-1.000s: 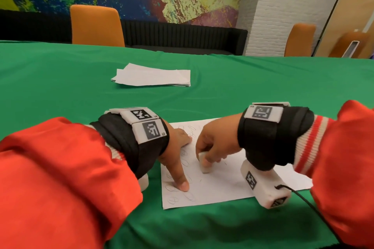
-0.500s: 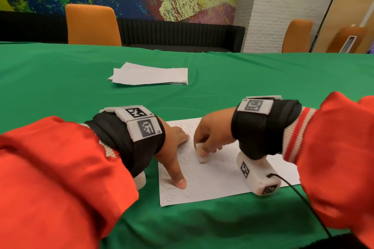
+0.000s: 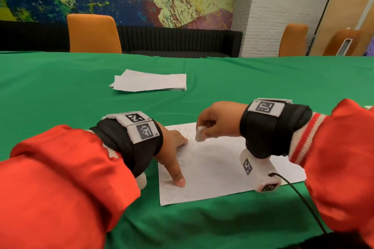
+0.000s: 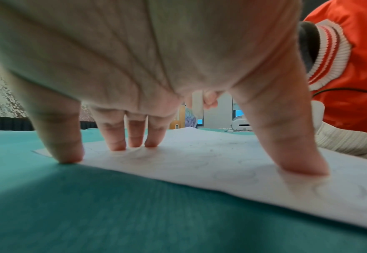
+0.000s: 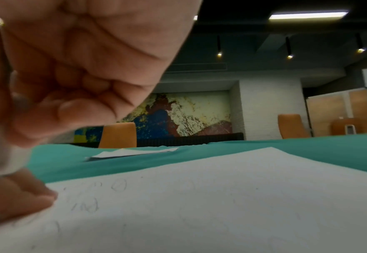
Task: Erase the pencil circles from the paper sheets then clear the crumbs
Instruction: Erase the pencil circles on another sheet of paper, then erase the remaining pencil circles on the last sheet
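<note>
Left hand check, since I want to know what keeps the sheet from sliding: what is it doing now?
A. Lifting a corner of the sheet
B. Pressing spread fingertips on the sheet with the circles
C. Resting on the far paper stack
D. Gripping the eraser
B: the left hand presses straight, spread fingertips onto the sheet, while the right hand holds the eraser.

two hands [image 3: 172, 147], one eraser [image 3: 200, 133] — two chairs [image 3: 93, 34]

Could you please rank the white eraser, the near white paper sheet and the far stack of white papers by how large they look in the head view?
1. Near white paper sheet, clearly the largest.
2. Far stack of white papers; being farther off makes it look smaller, so its true size against the near sheet is unsure.
3. White eraser pinched in the right hand, smallest.
</note>
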Action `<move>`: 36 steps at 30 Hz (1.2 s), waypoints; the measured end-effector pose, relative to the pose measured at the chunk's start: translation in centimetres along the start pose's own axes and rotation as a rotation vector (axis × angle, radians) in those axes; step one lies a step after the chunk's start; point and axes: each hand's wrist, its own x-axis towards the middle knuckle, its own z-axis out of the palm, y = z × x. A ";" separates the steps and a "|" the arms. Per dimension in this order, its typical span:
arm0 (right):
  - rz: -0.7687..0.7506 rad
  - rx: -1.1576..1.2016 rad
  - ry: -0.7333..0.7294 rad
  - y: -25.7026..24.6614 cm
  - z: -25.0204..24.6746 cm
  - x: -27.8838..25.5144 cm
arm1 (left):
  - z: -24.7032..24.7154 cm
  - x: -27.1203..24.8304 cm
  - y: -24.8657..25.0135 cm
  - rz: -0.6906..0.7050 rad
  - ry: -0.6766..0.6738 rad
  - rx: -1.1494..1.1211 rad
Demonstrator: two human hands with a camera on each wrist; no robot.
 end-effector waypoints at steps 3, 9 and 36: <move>0.008 0.045 0.048 0.4 -0.5 -0.7 | -0.2 -0.6 0.2 -0.015 0.024 -0.031; 0.037 0.029 0.040 0.4 -0.8 -1.2 | -1.9 -2.1 -0.2 0.065 0.289 -0.228; 0.281 -0.124 -0.332 6.6 2.4 1.7 | -2.8 2.2 1.5 0.025 0.251 -0.269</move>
